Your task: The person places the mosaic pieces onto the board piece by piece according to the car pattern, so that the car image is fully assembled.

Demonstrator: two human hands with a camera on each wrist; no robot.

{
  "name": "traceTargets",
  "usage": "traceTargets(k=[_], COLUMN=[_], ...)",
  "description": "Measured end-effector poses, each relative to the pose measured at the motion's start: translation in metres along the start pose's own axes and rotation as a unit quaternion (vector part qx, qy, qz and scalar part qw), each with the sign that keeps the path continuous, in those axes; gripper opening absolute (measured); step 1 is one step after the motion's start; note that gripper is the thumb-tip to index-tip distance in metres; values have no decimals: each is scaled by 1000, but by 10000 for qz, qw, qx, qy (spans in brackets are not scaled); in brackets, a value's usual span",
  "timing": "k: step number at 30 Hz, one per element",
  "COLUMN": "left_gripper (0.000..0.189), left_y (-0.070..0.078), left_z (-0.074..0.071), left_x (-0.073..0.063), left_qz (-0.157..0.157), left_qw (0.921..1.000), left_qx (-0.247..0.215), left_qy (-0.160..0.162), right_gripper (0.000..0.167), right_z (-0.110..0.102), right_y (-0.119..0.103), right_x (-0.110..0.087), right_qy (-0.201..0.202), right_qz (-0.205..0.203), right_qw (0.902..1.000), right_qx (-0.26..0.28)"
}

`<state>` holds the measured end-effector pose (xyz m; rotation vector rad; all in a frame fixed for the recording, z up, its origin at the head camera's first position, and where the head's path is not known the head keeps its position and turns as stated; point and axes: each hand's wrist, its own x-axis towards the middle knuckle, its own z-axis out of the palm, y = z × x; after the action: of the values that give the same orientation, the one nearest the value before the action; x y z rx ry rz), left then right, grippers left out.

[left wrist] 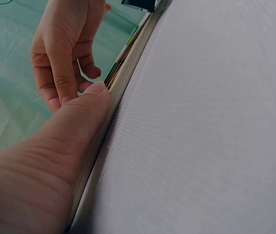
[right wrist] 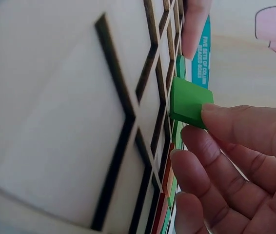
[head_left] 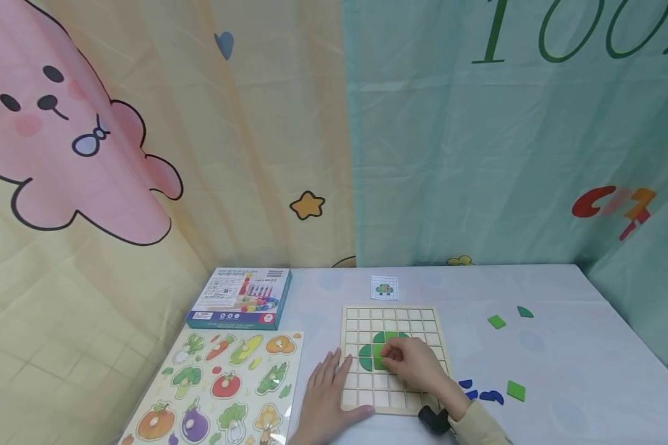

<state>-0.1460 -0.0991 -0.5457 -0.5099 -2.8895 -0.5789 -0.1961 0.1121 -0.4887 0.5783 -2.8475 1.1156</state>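
My right hand reaches over the wooden grid board and pinches a green square tile between thumb and index finger. In the right wrist view the tile stands tilted, its lower edge at the board's grid lines. Dark green quarter-round tiles and bright green squares lie in cells near the board's middle, partly hidden by this hand. My left hand rests along the board's left side with fingers spread. Its thumb presses on the board's near edge.
Behind the board lies a small pattern card. To the right are loose green squares, a green quarter-round and several blue pieces. On the left lie a vegetable picture sheet and a boxed set.
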Motion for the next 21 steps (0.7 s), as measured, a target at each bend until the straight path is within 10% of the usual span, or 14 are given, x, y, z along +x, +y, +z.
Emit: traceTargets(k=[21], left_gripper=[103], left_y=[0], left_z=[1], left_x=[1], left_qz=[-104], left_qw=[9999], left_qx=[-39], left_qy=[-131], right_gripper=[7], right_z=[1], right_y=[0], right_x=[1], right_qy=[-35], right_qz=[151], right_qw=[9992], right_qx=[-357])
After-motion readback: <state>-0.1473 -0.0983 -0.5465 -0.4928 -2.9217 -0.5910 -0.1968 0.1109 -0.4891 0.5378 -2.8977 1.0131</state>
